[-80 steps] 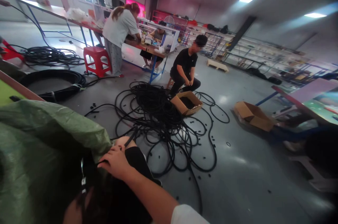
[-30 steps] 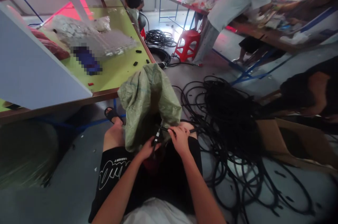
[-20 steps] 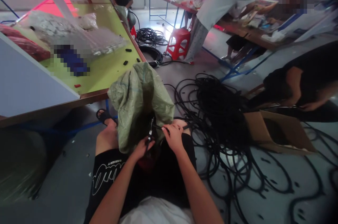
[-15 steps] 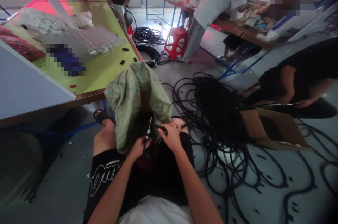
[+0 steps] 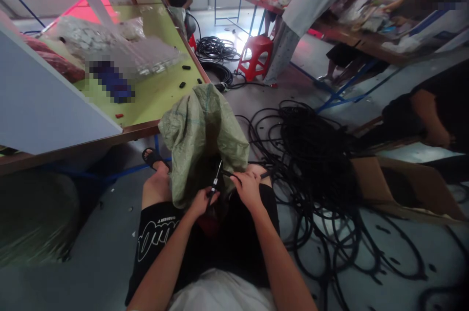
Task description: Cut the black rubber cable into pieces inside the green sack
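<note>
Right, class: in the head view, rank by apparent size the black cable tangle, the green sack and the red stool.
Largest: black cable tangle.
Then green sack, nearer the camera.
Smallest: red stool, farther off, so true size unsure.

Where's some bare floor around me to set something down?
Bare floor lies left of your left leg, below the table edge. Another strip lies between the red stool and the cable pile. To your right, cable loops crowd the floor up to the cardboard box.
</note>
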Demonstrator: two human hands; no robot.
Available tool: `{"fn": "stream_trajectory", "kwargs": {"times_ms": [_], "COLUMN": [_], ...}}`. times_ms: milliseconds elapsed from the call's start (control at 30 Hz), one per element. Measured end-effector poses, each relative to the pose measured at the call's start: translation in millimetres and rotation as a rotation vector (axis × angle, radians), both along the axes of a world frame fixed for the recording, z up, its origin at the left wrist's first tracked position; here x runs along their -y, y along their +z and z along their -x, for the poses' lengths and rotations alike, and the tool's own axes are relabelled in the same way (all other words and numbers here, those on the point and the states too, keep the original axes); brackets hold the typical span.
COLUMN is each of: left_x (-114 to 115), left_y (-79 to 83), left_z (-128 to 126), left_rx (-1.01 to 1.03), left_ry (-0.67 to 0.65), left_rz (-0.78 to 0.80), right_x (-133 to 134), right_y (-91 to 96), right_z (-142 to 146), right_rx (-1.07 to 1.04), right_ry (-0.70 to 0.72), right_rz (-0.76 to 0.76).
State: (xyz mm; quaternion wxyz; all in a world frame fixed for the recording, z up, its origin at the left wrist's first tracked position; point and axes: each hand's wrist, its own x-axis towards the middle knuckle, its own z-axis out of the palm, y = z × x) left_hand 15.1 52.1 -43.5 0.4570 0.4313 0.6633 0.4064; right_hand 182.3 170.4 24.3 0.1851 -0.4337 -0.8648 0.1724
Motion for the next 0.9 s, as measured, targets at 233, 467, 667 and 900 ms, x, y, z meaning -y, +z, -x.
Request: {"fn": "stream_trajectory", "kwargs": {"times_ms": [233, 467, 667, 900], "left_x": [-2, -3, -4, -6], "left_y": [5.2, 6.1, -1.6, -1.9], "left_z": [-5, -3, -4, 0], "left_rx": [0.034, 0.043, -0.019, -0.065], "left_ry": [0.012, 0.029, -0.015, 0.019], "left_rz": [-0.038, -0.038, -0.055, 0.003], "right_x": [-2, 1, 3, -4], "right_y": [5.2, 5.6, 9.2, 3.4], "right_z": [0, 1, -1, -3], "right_rx": [0.121, -0.009, -0.024, -0.002], "right_ry": [0.043, -0.018, -0.022, -0.03], "right_rz": [-0.007, 0.03, 0.039, 0.035]}}
